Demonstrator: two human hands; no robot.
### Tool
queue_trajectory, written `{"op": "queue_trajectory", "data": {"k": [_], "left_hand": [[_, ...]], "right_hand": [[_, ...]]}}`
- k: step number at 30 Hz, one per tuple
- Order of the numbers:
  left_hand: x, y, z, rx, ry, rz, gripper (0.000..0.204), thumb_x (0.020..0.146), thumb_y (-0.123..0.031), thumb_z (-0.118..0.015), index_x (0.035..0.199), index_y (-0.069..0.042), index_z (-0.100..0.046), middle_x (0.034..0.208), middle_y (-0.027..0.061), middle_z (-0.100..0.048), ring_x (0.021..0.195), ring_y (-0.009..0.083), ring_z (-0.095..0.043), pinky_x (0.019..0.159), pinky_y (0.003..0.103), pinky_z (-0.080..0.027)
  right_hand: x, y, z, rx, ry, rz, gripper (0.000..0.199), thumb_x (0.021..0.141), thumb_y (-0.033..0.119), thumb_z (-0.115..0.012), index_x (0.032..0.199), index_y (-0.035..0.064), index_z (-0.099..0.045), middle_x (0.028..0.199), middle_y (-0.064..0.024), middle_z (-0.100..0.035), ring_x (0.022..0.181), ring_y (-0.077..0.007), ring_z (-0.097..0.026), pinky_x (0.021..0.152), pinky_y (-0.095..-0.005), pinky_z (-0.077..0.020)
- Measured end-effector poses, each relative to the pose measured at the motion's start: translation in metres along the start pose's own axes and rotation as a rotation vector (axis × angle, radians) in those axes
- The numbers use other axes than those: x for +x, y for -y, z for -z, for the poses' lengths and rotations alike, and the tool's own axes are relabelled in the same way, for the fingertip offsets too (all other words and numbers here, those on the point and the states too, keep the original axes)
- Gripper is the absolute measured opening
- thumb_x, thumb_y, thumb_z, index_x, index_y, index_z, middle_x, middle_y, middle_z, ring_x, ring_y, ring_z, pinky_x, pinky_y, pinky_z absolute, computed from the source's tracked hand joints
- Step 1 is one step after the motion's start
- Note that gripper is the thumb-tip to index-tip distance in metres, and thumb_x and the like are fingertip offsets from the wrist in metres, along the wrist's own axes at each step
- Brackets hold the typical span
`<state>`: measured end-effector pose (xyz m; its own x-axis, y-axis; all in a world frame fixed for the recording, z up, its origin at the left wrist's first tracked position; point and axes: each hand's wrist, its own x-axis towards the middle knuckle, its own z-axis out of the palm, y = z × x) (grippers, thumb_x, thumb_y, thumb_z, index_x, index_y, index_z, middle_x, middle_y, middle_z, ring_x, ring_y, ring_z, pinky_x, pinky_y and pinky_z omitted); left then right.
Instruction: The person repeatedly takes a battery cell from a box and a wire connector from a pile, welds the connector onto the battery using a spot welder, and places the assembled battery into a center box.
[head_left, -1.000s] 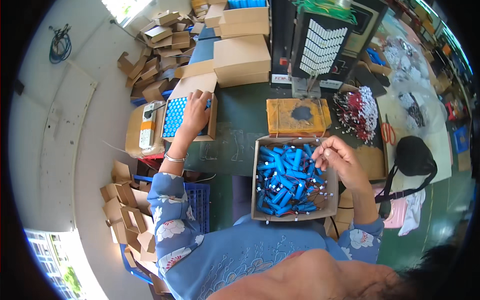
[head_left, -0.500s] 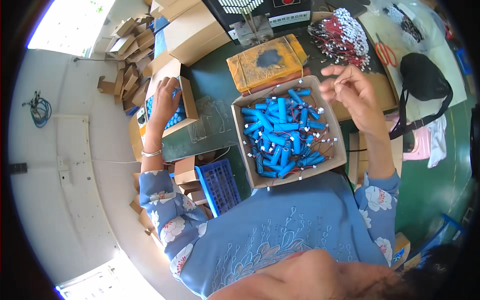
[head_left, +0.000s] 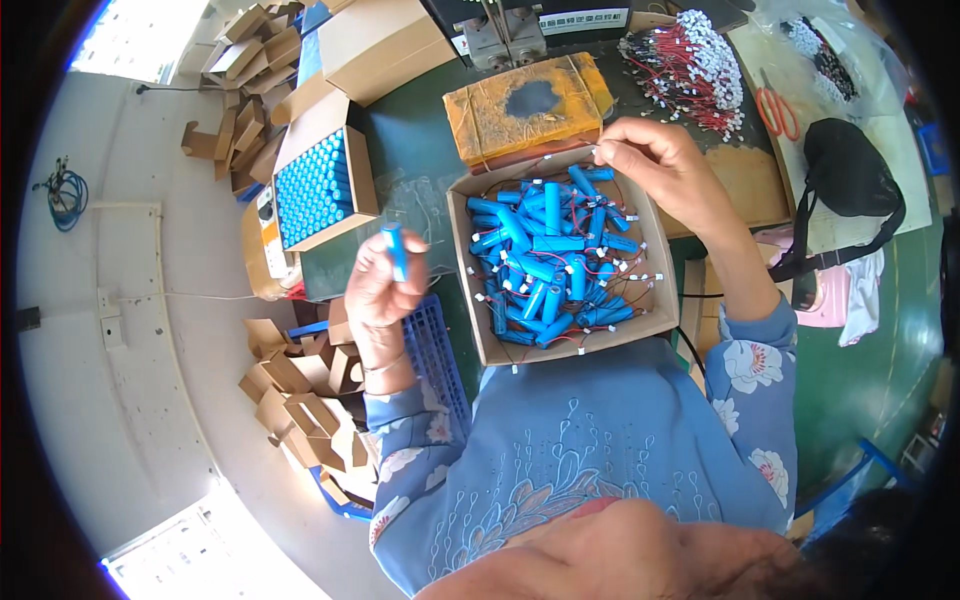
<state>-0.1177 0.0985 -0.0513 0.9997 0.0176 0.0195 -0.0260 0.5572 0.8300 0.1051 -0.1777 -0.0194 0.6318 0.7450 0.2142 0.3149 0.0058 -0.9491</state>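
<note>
My left hand (head_left: 378, 292) is closed round a blue cylindrical battery cell (head_left: 395, 252), held upright left of an open cardboard box (head_left: 655, 328). That box, close in front of me, is heaped with blue battery cells (head_left: 556, 242) bearing red and black wires with small white plugs. My right hand (head_left: 668, 170) hovers at the box's far right corner, thumb and forefinger pinched. A white speck shows by the fingertips; what they hold, if anything, is too small to tell. To the left, another cardboard box (head_left: 363, 190) holds rows of upright blue cells (head_left: 315, 190).
A worn yellow block (head_left: 525, 105) tied with string lies behind the box, before a machine's metal fixture (head_left: 505, 40). Wire leads (head_left: 685, 75), orange-handled scissors (head_left: 777, 112) and a black bag (head_left: 850, 170) are at right. Cardboard pieces (head_left: 310, 410) and a blue crate (head_left: 435, 350) stand lower left.
My left hand has come out of the left box toward me, bringing a blue battery cell. My right hand has moved left and slightly down to the near box's far corner.
</note>
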Motion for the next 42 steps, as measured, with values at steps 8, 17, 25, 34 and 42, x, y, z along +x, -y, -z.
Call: {"op": "queue_trajectory", "data": {"k": [8, 17, 25, 34, 42], "left_hand": [[0.111, -0.018, -0.077, 1.163, -0.180, -0.279, 0.020, 0.080, -0.003, -0.068, 0.099, 0.001, -0.063, 0.089, 0.0066, -0.061, 0.075, 0.0115, -0.056, 0.066, 0.024, -0.045], [0.165, 0.014, -0.076, 1.285, -0.299, -0.495, 0.011, 0.076, -0.003, -0.070, 0.086, 0.000, -0.066, 0.070, 0.0117, -0.057, 0.060, 0.0245, -0.055, 0.056, 0.031, -0.044], [0.164, 0.012, -0.080, 1.272, -0.325, -0.515, 0.006, 0.077, -0.001, -0.067, 0.083, -0.001, -0.065, 0.074, 0.0110, -0.058, 0.066, 0.0266, -0.055, 0.064, 0.033, -0.045], [0.166, 0.017, -0.076, 1.220, -0.340, -0.513, 0.004, 0.077, 0.000, -0.067, 0.080, 0.000, -0.064, 0.074, 0.0112, -0.058, 0.067, 0.0268, -0.054, 0.065, 0.033, -0.043], [0.163, 0.017, -0.075, 1.394, -0.383, -0.576, 0.008, 0.081, -0.004, -0.064, 0.080, 0.003, -0.059, 0.077, 0.0133, -0.055, 0.075, 0.0296, -0.050, 0.069, 0.038, -0.042]], "right_hand": [[0.021, 0.017, 0.003, -0.090, -0.028, 0.015, 0.017, 0.088, 0.014, -0.061, 0.087, -0.0029, -0.063, 0.065, -0.0056, -0.059, 0.061, -0.0056, -0.050, 0.054, -0.0230, -0.0407], [0.064, -0.005, -0.009, 0.091, -0.059, 0.107, 0.019, 0.086, 0.014, -0.063, 0.083, -0.0051, -0.064, 0.068, -0.0076, -0.063, 0.062, -0.0068, -0.053, 0.057, -0.0240, -0.0431], [0.083, -0.004, -0.015, 0.058, -0.018, -0.076, 0.020, 0.083, 0.013, -0.062, 0.075, -0.0052, -0.060, 0.058, -0.0006, -0.049, 0.058, -0.0047, -0.040, 0.050, -0.0247, -0.0354], [0.084, 0.003, -0.022, 0.078, -0.070, -0.084, 0.020, 0.080, 0.013, -0.064, 0.073, -0.0050, -0.057, 0.060, -0.0017, -0.050, 0.061, -0.0050, -0.042, 0.053, -0.0255, -0.0379], [0.058, 0.015, -0.007, -0.381, -0.063, 0.179, 0.016, 0.089, 0.005, -0.054, 0.103, -0.0015, -0.056, 0.075, -0.0105, -0.061, 0.064, -0.0147, -0.059, 0.058, -0.0296, -0.0463]]}}
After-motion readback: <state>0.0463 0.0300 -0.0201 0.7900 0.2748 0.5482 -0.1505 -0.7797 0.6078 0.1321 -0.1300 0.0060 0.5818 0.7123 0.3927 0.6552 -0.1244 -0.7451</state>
